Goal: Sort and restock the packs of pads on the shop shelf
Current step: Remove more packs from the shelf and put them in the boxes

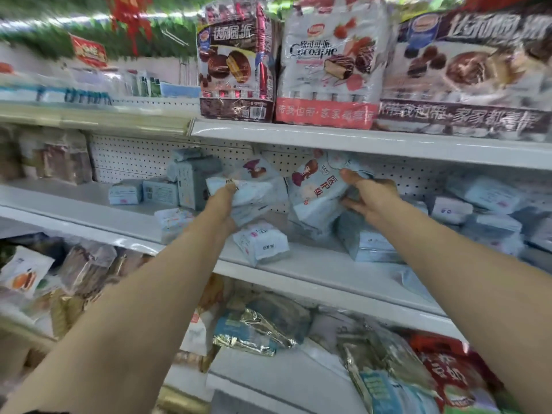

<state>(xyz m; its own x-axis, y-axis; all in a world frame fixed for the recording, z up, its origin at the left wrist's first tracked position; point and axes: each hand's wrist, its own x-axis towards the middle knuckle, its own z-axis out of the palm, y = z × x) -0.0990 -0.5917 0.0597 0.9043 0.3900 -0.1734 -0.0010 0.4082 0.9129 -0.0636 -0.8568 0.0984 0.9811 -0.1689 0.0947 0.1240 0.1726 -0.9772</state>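
Packs of pads [263,243] lay jumbled on the middle shelf [328,273], my left hand [222,201] curled round a pale pack [257,189] and my right hand [370,198] pinching a girl-printed pack [313,192] above them, and I judged either slick wrapper could slip and topple the pile.

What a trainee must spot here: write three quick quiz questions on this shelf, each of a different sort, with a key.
1. True or false: the left hand grips a pale blue pack.
2. Pick one: the top shelf holds A) bags of snack cakes, B) bottles, C) shoes.
3. Which hand holds the pack with red characters?

Key: 1 true. 2 A. 3 the right hand.
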